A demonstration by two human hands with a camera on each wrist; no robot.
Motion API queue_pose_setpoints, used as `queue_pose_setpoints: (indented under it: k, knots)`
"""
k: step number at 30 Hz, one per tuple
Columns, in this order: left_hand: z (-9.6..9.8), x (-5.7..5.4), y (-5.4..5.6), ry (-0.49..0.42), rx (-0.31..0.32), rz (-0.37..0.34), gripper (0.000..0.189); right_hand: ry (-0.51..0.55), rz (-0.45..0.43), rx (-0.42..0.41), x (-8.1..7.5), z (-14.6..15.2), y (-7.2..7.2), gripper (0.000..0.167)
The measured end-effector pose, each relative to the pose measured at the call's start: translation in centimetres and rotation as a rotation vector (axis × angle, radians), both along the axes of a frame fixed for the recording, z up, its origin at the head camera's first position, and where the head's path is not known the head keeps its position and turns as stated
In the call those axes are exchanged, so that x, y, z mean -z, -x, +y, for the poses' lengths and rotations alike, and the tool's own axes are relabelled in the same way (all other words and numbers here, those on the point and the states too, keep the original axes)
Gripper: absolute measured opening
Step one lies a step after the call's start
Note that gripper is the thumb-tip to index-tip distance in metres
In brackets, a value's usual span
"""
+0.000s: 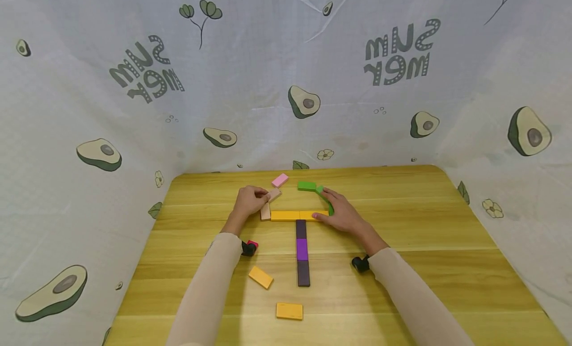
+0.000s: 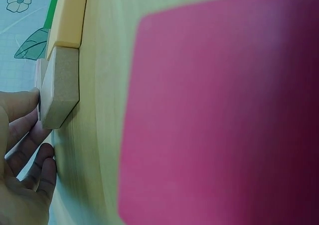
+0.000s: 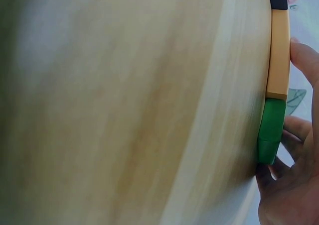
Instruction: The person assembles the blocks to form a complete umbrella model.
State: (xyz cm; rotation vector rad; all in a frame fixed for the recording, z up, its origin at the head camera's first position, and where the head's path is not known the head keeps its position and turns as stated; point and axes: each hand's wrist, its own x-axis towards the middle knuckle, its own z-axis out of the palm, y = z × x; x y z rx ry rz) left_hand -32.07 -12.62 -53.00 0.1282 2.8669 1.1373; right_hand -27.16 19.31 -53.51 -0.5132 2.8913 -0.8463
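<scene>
My left hand point(image 1: 249, 202) pinches a beige block point(image 1: 275, 193) that slants away from a second beige block point(image 1: 265, 215). That second block stands at the left end of a row of two yellow blocks point(image 1: 285, 216). My right hand point(image 1: 343, 215) spreads over the other end, its thumb on the right yellow block and its fingers touching green blocks point(image 2: 52, 6) that are partly hidden beneath it. Another green block point(image 1: 307, 186) lies at the top, close to the slanted green one. A pink block point(image 1: 280, 180) lies just beyond the beige ones.
Below the yellow row runs a line of a dark block point(image 1: 301, 229), a purple block point(image 1: 302, 249) and another dark block point(image 1: 303, 273). Two loose yellow blocks point(image 1: 261, 277) lie nearer me. A deep pink block point(image 2: 219, 110) sits under my left wrist. A patterned cloth point(image 1: 250, 63) surrounds the wooden table point(image 1: 424, 207).
</scene>
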Motion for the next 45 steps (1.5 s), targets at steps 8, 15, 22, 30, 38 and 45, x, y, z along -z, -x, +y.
queue_pose_setpoints:
  k: [8,15,22,30,38,45]
  knots:
    - [0.1,-0.2,0.0,-0.007,0.001,-0.023,0.033,-0.006,-0.002,0.006,-0.1,0.1,-0.2,0.090]
    - [0.1,-1.0,0.5,-0.013,0.000,0.004,0.034,-0.014,0.003,0.004,0.2,0.0,0.0,0.091]
    - [1.2,-1.4,1.5,-0.015,-0.007,0.074,0.029,-0.011,-0.004,0.001,0.5,-0.1,0.1,0.091]
    - [2.4,-1.2,3.3,-0.021,-0.010,0.077,0.035,-0.009,0.000,0.009,0.1,-0.2,0.1,0.090]
    - [4.1,-0.3,3.8,0.021,-0.038,0.074,0.039,-0.014,0.001,0.013,0.3,0.0,0.0,0.090]
    - [4.9,-0.8,4.0,0.049,-0.102,0.054,0.031,-0.003,0.005,0.009,0.1,-0.2,0.0,0.090]
